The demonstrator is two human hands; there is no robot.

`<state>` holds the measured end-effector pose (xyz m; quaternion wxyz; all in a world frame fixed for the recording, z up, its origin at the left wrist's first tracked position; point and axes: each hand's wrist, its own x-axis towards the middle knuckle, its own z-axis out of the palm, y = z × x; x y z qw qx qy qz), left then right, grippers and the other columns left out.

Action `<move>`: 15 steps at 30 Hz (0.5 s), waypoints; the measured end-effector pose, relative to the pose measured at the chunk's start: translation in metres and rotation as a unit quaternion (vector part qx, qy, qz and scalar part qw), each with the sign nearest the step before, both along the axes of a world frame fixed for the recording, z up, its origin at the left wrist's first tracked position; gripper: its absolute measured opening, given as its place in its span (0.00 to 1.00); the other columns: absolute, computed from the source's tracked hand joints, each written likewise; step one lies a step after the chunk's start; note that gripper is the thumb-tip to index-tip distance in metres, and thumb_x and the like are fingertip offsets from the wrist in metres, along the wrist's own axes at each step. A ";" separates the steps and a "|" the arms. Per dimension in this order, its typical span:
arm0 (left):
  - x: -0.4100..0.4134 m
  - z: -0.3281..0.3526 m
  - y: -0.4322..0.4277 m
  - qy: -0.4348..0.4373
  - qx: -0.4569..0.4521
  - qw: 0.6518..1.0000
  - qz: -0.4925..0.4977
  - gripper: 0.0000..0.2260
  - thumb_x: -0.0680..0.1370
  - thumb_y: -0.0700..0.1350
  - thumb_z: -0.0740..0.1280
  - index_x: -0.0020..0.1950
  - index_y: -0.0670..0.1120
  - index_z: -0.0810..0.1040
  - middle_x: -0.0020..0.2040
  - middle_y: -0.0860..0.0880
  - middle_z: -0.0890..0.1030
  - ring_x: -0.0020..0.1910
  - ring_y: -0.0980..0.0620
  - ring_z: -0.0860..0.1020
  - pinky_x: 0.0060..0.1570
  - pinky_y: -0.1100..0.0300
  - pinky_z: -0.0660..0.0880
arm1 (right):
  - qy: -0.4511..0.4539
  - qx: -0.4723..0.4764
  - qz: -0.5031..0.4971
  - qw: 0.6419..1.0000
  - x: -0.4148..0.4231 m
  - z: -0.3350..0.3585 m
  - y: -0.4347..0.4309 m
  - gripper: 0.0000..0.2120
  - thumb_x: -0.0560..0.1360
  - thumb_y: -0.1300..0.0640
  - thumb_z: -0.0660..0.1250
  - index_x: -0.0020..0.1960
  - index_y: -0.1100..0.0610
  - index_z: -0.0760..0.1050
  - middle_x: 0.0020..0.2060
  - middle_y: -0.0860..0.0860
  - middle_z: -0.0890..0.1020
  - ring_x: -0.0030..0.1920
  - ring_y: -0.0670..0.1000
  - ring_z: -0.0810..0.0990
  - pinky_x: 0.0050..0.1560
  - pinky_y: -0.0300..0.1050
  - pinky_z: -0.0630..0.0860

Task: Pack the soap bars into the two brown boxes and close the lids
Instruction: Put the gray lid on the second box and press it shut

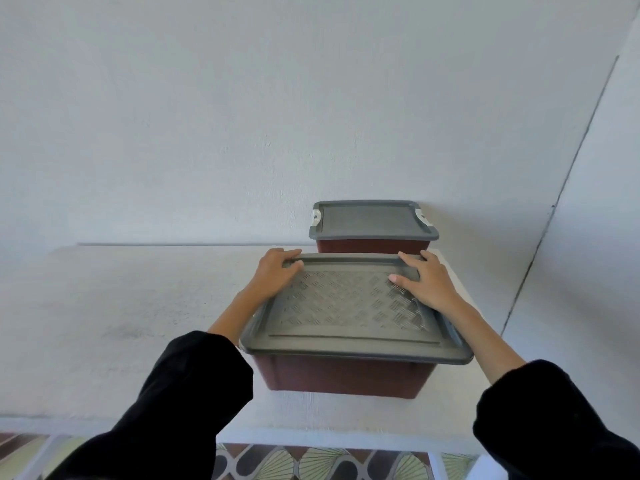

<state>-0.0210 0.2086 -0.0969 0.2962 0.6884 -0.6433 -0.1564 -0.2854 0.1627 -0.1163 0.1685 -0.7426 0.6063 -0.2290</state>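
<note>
Two brown boxes with grey lids stand on a white table (138, 306). The near brown box (346, 375) is in the middle, its patterned grey lid (346, 306) lying on top. My left hand (277, 271) grips the lid's far left corner, fingers curled over the rim and thumb on top. My right hand (427, 285) presses flat on the far right corner with fingers spread. The far brown box (370, 245) sits against the wall, its grey lid (370, 220) down and white latches at both ends. No soap bars show.
A white wall (311, 116) rises right behind the table. The table's front edge (311, 434) runs below the near box, with patterned floor tiles (311, 462) beneath. Black sleeves cover both forearms.
</note>
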 end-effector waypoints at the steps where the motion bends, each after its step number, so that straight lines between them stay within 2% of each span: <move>1: -0.003 0.002 0.002 0.002 -0.014 1.000 -0.003 0.17 0.79 0.44 0.61 0.67 0.42 0.72 0.62 0.41 0.76 0.64 0.44 0.71 0.62 0.57 0.65 | -0.006 -0.001 0.002 1.000 0.000 0.000 -0.001 0.29 0.75 0.46 0.65 0.73 0.51 0.62 0.74 0.61 0.56 0.74 0.61 0.55 0.73 0.54 0.55; 5: -0.009 0.007 0.003 0.035 -0.062 0.997 0.019 0.14 0.79 0.43 0.61 0.63 0.43 0.77 0.63 0.42 0.76 0.63 0.47 0.72 0.62 0.60 0.65 | -0.023 -0.001 0.002 1.000 -0.001 0.000 -0.003 0.26 0.76 0.49 0.64 0.73 0.52 0.63 0.74 0.61 0.57 0.74 0.60 0.56 0.73 0.53 0.54; 7: -0.009 0.006 0.000 0.061 -0.063 0.996 0.029 0.14 0.79 0.43 0.61 0.63 0.42 0.77 0.62 0.42 0.78 0.61 0.48 0.73 0.58 0.63 0.64 | -0.019 0.001 -0.001 1.000 0.000 0.001 -0.004 0.26 0.76 0.50 0.64 0.72 0.52 0.63 0.73 0.62 0.58 0.74 0.60 0.56 0.73 0.51 0.54; 8: -0.009 0.004 -0.003 0.058 -0.054 0.996 0.032 0.14 0.79 0.43 0.61 0.63 0.41 0.77 0.63 0.43 0.77 0.63 0.48 0.73 0.60 0.62 0.64 | -0.017 0.004 -0.001 1.000 0.000 0.002 -0.004 0.26 0.76 0.50 0.64 0.72 0.52 0.63 0.73 0.62 0.58 0.74 0.60 0.56 0.72 0.50 0.54; 10: -0.008 -0.003 -0.010 0.047 -0.032 0.997 0.050 0.15 0.79 0.44 0.61 0.64 0.44 0.76 0.68 0.43 0.73 0.68 0.46 0.68 0.67 0.54 0.62 | -0.012 0.015 0.002 1.000 0.002 0.005 -0.004 0.26 0.77 0.50 0.63 0.73 0.53 0.63 0.73 0.63 0.57 0.74 0.60 0.56 0.72 0.50 0.54; 12: -0.007 -0.009 -0.015 0.027 -0.004 0.997 0.076 0.16 0.79 0.47 0.60 0.66 0.48 0.75 0.72 0.44 0.67 0.71 0.44 0.64 0.70 0.45 0.60 | -0.003 0.021 0.000 1.000 0.002 0.007 -0.003 0.26 0.77 0.50 0.62 0.73 0.53 0.62 0.73 0.63 0.57 0.74 0.60 0.55 0.72 0.49 0.54; 15: -0.005 -0.012 -0.024 0.020 -0.022 0.997 0.078 0.15 0.79 0.46 0.60 0.64 0.47 0.76 0.73 0.42 0.65 0.72 0.41 0.62 0.70 0.43 0.60 | 0.001 0.020 -0.001 1.000 0.004 0.009 -0.001 0.26 0.77 0.51 0.62 0.73 0.54 0.61 0.73 0.63 0.56 0.75 0.60 0.55 0.72 0.48 0.53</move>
